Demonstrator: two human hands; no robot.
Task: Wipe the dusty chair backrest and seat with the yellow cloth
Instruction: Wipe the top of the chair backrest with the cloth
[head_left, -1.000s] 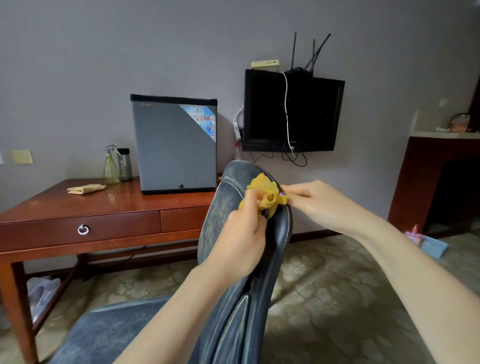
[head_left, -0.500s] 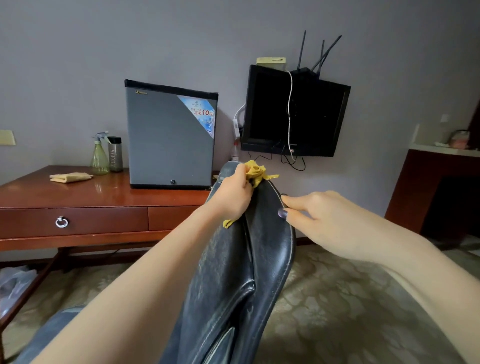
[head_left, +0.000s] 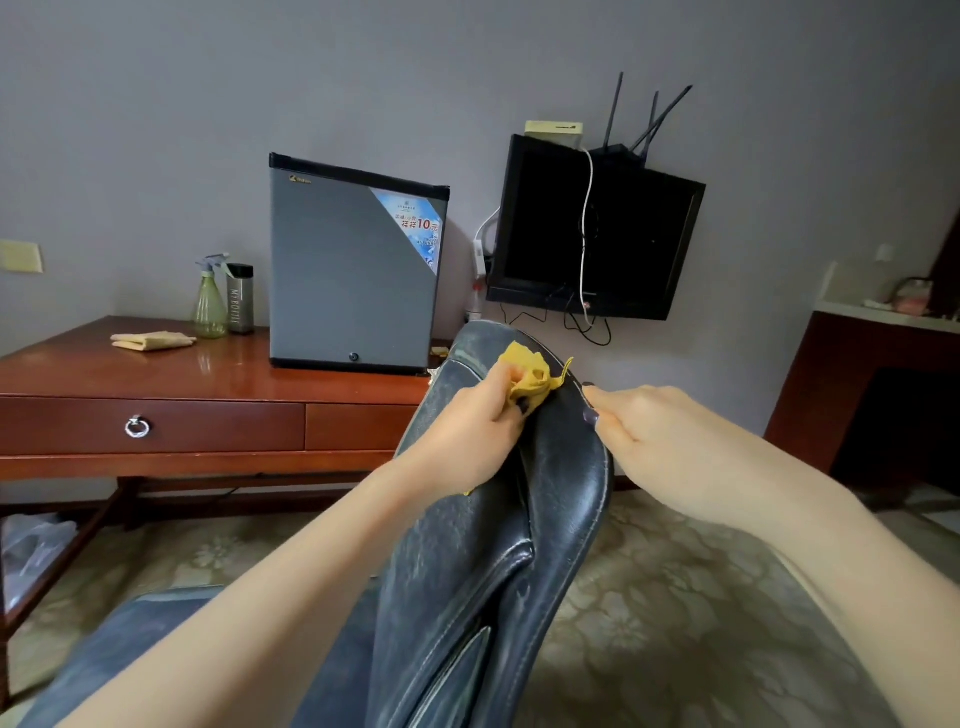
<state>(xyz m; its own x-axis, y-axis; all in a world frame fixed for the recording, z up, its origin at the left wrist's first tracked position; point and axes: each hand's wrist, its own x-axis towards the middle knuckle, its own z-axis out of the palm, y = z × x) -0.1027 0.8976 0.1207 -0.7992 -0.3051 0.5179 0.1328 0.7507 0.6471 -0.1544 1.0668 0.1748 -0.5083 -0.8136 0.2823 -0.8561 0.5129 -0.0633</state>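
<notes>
At the top of the chair backrest (head_left: 561, 493), the yellow cloth (head_left: 530, 376) is bunched in the left hand (head_left: 467, 431), fingers clenched round it. The right hand (head_left: 660, 436) grips the backrest's edge. Backrest wiping appears to be in hand; the next move likely calls for firm downward strokes, then the seat (head_left: 130, 639).

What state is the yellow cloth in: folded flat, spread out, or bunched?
Bunched. The cloth is a crumpled wad gripped in the left hand against the backrest top, one corner sticking out.
</notes>
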